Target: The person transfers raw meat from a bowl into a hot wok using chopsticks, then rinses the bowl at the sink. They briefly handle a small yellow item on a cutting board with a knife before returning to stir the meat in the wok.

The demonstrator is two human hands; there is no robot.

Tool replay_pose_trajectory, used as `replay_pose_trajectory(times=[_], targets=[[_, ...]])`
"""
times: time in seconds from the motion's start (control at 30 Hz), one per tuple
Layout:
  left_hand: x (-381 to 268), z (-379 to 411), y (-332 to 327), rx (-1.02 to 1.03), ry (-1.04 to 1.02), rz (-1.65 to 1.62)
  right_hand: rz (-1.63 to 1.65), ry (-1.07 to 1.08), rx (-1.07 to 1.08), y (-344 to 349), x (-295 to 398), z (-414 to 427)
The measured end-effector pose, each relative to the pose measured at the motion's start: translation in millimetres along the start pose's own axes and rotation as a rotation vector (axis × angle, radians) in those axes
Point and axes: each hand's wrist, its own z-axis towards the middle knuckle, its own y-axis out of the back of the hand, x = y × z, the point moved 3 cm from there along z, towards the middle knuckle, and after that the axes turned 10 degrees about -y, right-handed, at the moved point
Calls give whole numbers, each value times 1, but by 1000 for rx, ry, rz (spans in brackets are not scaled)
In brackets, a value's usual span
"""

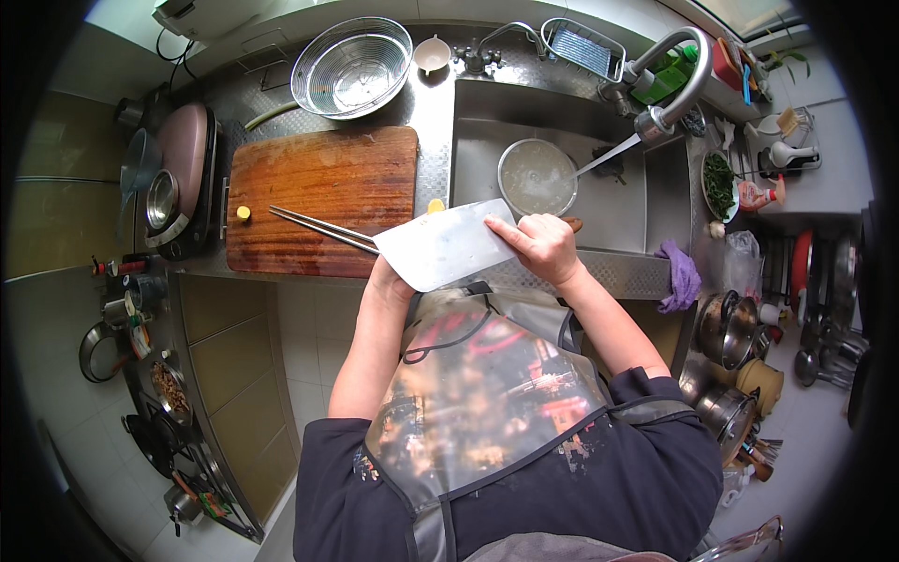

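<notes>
My right hand [544, 246] grips a broad Chinese cleaver [449, 242], its index finger stretched along the blade. The tip of a brown wooden handle [574, 224] shows past the fist. My left hand [390, 278] is mostly hidden beneath the blade, so its fingers and anything in them cannot be seen. A yellow piece of food [435, 205] peeks out beyond the blade's far edge. Two metal chopsticks [316, 227] lie across the wooden cutting board [323, 168], their near ends running behind the cleaver. Near the board's left edge sits a small yellow chunk [243, 213].
Water from the faucet [660, 119] runs into a round, water-filled bowl [538, 175] in the steel sink [611, 218]. A wire-mesh basket [351, 67] stands behind the board. Purple cloth [678, 277] hangs over the sink's front edge; a plate of greens [719, 186] lies right.
</notes>
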Motion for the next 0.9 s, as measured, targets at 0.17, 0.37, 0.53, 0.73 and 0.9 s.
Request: replay_pose_trajectory(times=[0.17, 0.37, 0.53, 0.73, 0.9], targets=[[2, -1, -22, 58, 22, -18, -12, -5, -17, 1, -2, -1], [2, 0, -21, 89, 47, -16, 17, -5, -32, 4, -1, 1], [0, 3, -24, 35, 49, 48, 29, -34, -26, 2, -4, -1], [-3, 7, -34, -27, 30, 177, 32, -81, -19, 2, -8, -1], [-17, 7, -30, -138, -13, 468, 76, -148, 18, -4, -16, -1]])
